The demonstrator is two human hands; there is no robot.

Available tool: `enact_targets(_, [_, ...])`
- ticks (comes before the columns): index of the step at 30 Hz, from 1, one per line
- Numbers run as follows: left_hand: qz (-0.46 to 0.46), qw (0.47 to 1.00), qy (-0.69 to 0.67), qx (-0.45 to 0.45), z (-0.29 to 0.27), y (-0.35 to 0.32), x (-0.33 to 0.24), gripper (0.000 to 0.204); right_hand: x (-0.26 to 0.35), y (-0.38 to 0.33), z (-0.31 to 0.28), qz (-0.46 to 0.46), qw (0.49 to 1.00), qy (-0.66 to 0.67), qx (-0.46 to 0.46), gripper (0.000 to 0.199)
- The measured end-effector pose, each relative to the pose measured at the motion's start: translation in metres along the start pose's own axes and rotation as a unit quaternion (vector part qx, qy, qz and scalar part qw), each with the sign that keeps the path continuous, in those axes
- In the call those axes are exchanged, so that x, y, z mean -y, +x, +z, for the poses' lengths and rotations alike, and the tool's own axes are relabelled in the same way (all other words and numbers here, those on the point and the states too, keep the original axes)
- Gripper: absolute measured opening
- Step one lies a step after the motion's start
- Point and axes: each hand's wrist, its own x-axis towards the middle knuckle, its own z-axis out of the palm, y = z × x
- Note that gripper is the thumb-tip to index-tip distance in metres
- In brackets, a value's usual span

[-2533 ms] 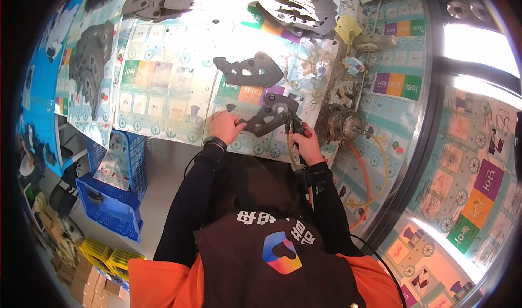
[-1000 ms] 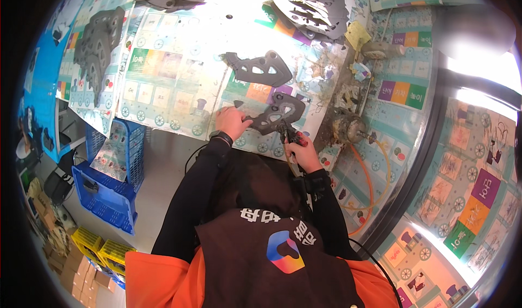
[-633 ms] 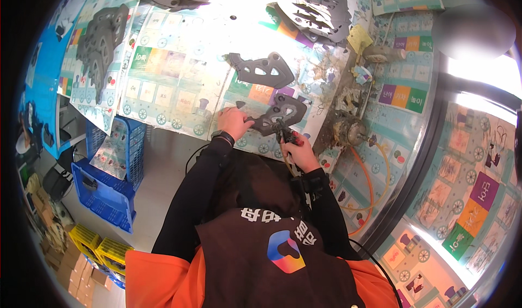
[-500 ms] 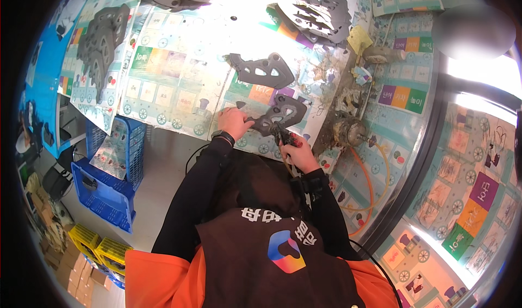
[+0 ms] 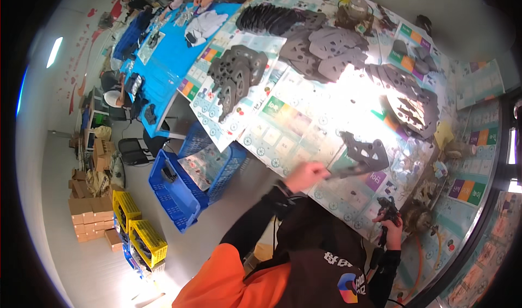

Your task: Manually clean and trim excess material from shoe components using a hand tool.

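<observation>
My left hand (image 5: 307, 176) is closed at the near edge of the table and blurred by motion. From its fingertips a dark grey plate (image 5: 347, 172) reaches to the right, smeared. Just beyond it on the table lies another dark grey plate with cut-out openings (image 5: 370, 155); the two overlap in view. Farther right, my right hand (image 5: 392, 231) is wrapped round a black hand tool with a red part (image 5: 389, 210). Its exact kind I cannot make out. The tool is apart from both plates.
Stacks of dark grey plates (image 5: 337, 49) cover the far table, with another pile (image 5: 237, 74) on the left. Blue crates (image 5: 182, 196) stand on the floor left of the table. A metal device (image 5: 417, 216) and an orange hose (image 5: 420, 264) are at the right edge. People sit beyond the blue table (image 5: 163, 74).
My view has swung left, showing more of the room. The held plate has come away from the tool with my left hand, towards the other plate. The tool remains in my right hand.
</observation>
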Motion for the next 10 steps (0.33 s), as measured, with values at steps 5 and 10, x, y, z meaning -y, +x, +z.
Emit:
enact_targets(5, [-0.02,0.971,-0.016,-0.236,-0.199,0.029,0.076,0.023,0.001,0.005,0.004,-0.042,0.999,0.029,-0.019,0.031])
enact_targets(10, [-0.174,0.951,0.045,-0.254,-0.303,0.095,0.084,0.059,-0.007,0.008,-0.002,-0.008,1.0,-0.015,-0.002,0.034])
